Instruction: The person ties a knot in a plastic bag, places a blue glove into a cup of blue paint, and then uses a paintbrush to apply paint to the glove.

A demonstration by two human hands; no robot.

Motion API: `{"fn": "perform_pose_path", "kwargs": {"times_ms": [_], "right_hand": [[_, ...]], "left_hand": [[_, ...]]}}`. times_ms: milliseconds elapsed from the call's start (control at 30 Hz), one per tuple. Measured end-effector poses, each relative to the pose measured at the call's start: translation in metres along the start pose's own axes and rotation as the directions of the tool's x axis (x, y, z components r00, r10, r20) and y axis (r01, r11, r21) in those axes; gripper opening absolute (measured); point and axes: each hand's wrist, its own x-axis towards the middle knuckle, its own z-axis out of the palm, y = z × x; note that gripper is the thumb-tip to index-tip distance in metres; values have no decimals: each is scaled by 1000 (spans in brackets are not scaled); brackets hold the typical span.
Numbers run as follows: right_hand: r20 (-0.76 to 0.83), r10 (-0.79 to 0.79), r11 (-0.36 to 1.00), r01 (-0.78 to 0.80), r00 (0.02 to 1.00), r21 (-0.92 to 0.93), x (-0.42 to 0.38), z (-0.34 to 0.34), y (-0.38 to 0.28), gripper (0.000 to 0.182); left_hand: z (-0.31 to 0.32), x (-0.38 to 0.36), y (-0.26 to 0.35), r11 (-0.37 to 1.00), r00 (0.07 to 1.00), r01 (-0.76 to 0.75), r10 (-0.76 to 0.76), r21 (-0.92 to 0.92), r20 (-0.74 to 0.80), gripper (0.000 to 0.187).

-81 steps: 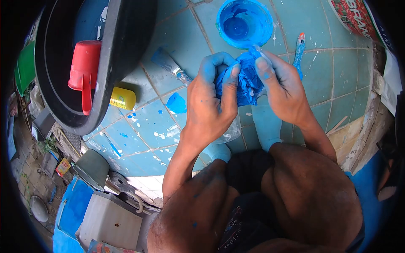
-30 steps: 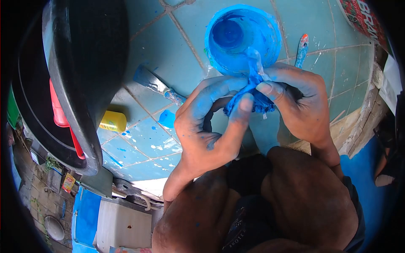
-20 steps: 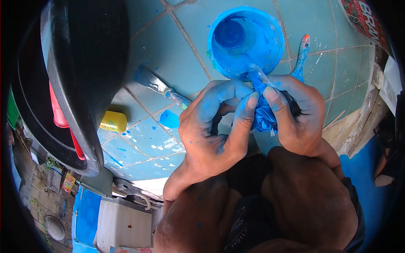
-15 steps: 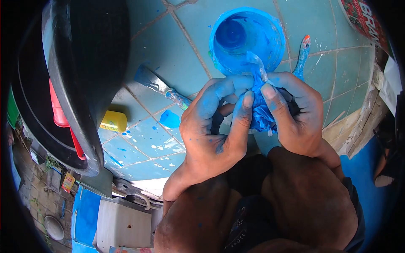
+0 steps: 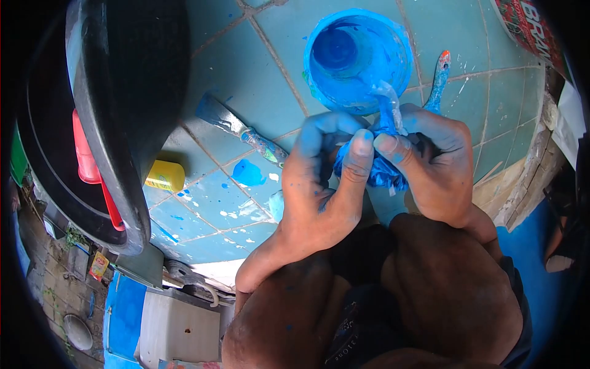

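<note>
A crumpled blue plastic bag [image 5: 388,175] is pinched between my two hands in front of my knees. Its twisted, partly clear neck sticks up toward the bucket. My left hand [image 5: 322,184] grips the bag's left side with thumb and curled fingers. On the other side, my right hand [image 5: 439,166] pinches it near the neck. Blue paint stains the fingers of both. Just beyond stands a paint-coated blue bucket [image 5: 396,61], with wet blue paint on its inner wall. A paintbrush [image 5: 230,125] lies left of the bucket, and a paint-smeared handle [image 5: 439,83] lies right of it.
On the left, a large black basin [image 5: 138,190] holds a red plastic item [image 5: 86,147]. A yellow container [image 5: 166,176] lies beside it. Blue paint [image 5: 247,173] and white splatters mark the tiled floor [image 5: 270,67]. A printed container [image 5: 531,27] stands at the upper right.
My left hand has shifted slightly right, and the bag has turned between my fingers. Its neck now leans further right and its body shows more to the left.
</note>
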Motion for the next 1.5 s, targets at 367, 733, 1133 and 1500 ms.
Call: {"fn": "perform_pose_path", "kwargs": {"times_ms": [367,733,1133,1500], "right_hand": [[2,19,999,-19,1000,36,2,-3,3,19],[-25,36,999,-37,999,-30,6,-2,-9,25],[-97,109,994,-109,989,3,11,-1,-14,23],[-100,98,995,-98,990,5,14,-2,-12,22]], "left_hand": [[-9,-2,6,935,974,39,-115,353,196,19],[-5,-5,7,933,961,3,-102,360,257,17],[-5,-5,0,919,944,-86,-49,384,327,14],[-2,-5,-2,906,939,-131,-17,403,343,15]]}}
